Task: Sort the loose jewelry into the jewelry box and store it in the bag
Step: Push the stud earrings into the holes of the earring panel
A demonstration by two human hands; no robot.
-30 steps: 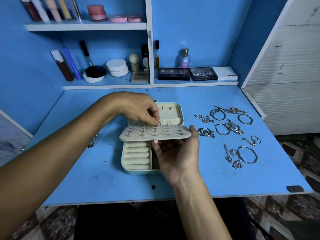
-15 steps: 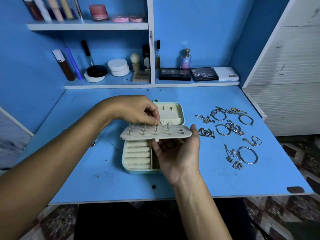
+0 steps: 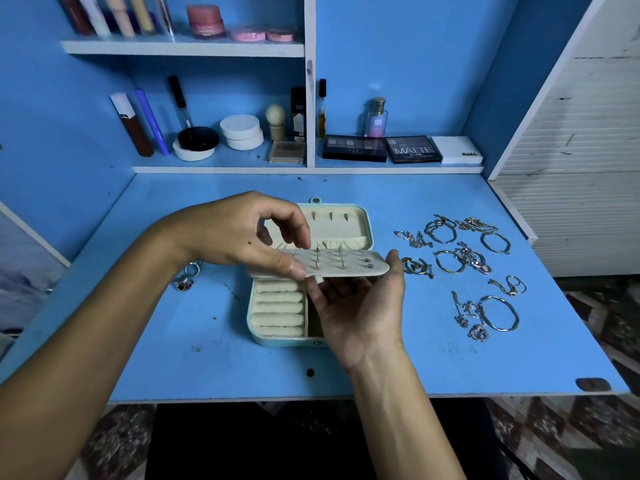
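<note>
The jewelry box (image 3: 311, 306) sits open at the middle of the blue desk (image 3: 433, 368), lid back, cream ring rolls (image 3: 278, 310) showing in its left half. Above it, the cream earring panel (image 3: 349, 265) is held level, studs poking up through it. The left hand (image 3: 239, 233) pinches the panel's near left edge, thumb on top, its forefinger curled above the studs. The right hand (image 3: 360, 306) lies palm up beneath the panel, fingers straight and supporting it, thumb touching the right end. Off to the right, the loose jewelry (image 3: 467, 265) is spread out: bangles, chains, rings, well apart from the box. A few rings (image 3: 188, 277) lie just left of the left wrist. Behind, on the shelf, eyeshadow palettes (image 3: 381, 148) and a perfume bottle (image 3: 376, 117).
</note>
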